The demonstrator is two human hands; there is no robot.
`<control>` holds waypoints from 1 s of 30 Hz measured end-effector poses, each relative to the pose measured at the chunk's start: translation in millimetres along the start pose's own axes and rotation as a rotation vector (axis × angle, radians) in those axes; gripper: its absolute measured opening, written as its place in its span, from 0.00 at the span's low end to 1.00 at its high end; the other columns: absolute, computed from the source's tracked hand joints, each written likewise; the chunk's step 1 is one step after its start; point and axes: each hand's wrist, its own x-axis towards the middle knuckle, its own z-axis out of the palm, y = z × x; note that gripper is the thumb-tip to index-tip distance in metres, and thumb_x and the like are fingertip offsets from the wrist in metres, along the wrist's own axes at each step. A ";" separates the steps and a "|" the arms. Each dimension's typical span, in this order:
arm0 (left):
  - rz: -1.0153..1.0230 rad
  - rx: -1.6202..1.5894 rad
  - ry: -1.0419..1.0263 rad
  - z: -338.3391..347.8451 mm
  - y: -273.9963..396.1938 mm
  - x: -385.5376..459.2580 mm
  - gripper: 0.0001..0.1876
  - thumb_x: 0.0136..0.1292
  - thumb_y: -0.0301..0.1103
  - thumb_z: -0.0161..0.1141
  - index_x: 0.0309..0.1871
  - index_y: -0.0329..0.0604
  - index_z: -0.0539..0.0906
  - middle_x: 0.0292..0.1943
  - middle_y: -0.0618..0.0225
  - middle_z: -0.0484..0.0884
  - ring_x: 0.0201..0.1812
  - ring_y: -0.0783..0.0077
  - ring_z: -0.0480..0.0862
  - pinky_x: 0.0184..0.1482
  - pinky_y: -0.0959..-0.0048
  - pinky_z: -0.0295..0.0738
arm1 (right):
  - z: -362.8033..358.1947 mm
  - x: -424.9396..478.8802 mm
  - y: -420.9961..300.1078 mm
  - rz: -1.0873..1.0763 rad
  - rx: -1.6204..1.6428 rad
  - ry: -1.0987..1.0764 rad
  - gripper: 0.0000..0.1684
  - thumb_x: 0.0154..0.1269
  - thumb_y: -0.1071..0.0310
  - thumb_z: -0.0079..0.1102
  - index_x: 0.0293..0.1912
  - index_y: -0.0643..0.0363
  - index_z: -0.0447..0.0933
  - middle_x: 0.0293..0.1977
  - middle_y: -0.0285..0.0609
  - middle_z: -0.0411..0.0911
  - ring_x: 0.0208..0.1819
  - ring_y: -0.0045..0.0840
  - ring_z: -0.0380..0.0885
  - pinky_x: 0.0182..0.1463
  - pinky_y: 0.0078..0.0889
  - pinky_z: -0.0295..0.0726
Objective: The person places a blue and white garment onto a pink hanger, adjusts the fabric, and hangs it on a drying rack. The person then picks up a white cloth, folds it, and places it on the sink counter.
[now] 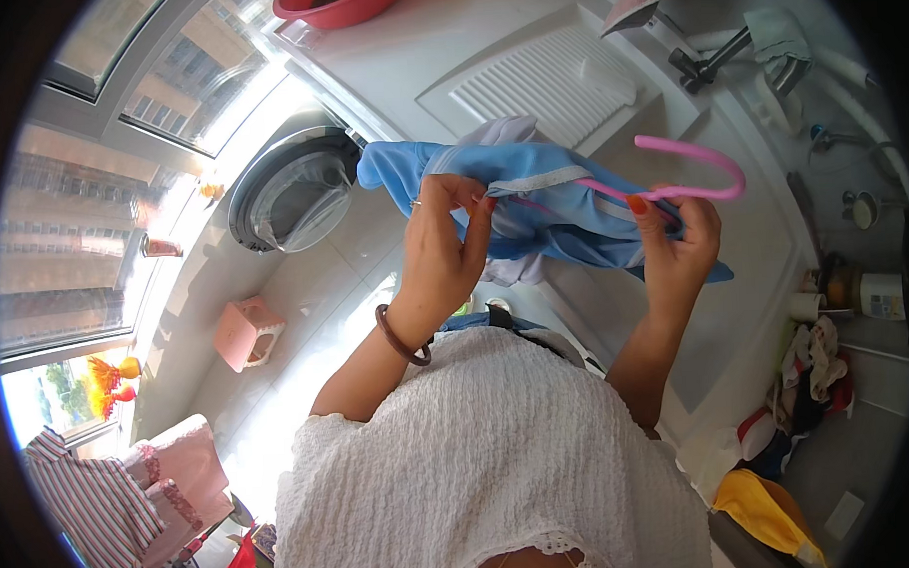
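Note:
A light blue garment [540, 164] with pale stripes and a grey edge spreads out between my two hands. My left hand [449, 228] pinches the grey edge of the cloth between thumb and fingers. In my right hand [678, 227] is the neck of a pink clothes hanger [725, 173], its hook curving up to the right. One arm of that hanger runs inside the garment, and its far end is hidden under the cloth. Behind and below the blue piece hangs a whitish cloth [518, 270], partly covered.
Ahead lies a white laundry sink with a ribbed washboard [545, 78]; a metal tap [706, 57] stands at right. Left are an open washing machine door [293, 192] and a pink stool [250, 332]. A red basin [336, 6] sits at the top.

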 end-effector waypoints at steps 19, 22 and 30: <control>-0.132 0.369 -0.179 -22.2 34.8 10.2 0.09 0.47 0.26 0.62 0.32 0.45 0.75 0.22 0.71 0.72 0.27 0.70 0.73 0.37 0.71 0.66 | 7.9 -8.8 12.0 -0.078 -0.074 -0.005 0.18 0.47 0.54 0.71 0.27 0.57 0.76 0.21 0.34 0.75 0.23 0.27 0.71 0.47 0.34 0.65; 0.186 0.642 0.081 -23.3 31.6 20.1 0.12 0.43 0.25 0.60 0.34 0.46 0.76 0.27 0.70 0.75 0.33 0.65 0.75 0.46 0.64 0.64 | 10.1 -11.6 5.0 -0.128 -0.120 -0.067 0.19 0.48 0.52 0.70 0.26 0.56 0.74 0.21 0.34 0.73 0.26 0.27 0.71 0.51 0.36 0.63; -0.265 0.130 -0.576 -46.1 18.6 47.1 0.21 0.50 0.35 0.49 0.48 0.35 0.75 0.38 0.52 0.78 0.41 0.56 0.78 0.51 0.62 0.69 | 7.1 -9.1 1.6 -0.125 -0.104 -0.089 0.18 0.47 0.53 0.71 0.28 0.55 0.76 0.24 0.33 0.77 0.31 0.28 0.72 0.52 0.36 0.62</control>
